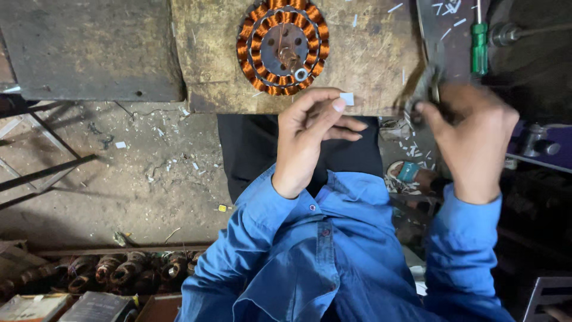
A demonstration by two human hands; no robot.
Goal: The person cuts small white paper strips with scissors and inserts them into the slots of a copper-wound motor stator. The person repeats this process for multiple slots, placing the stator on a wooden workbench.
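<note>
- Left hand (313,134) half curled at the near edge of the bench (369,59), thumb and forefinger pinching a small white slip (347,99).
- Slip just at the bench edge, below and right of the stator (282,48).
- Right hand (473,134) raised off the bench's right corner, blurred, fingers clenched on a small dark tool (426,86); kind of tool cannot be told.
- Stator flat on the bench, ring of copper coils around a grey hub with a short shaft at the centre, apart from both hands.
- Screwdriver (479,45) with a green handle lying on the dark surface right of the bench, above the right hand, not touched.
- White scraps (444,9) scattered on the bench top and the dark surface.
- Blue shirt sleeves (459,238) on both arms, dark trousers under the bench edge.
- Sandalled foot (410,174) on the floor between the 2 hands, more white scraps about it.
- Row of copper coils (119,268) on the floor at lower left, well apart from the hands.
- Grey slab (89,48) left of the bench.
</note>
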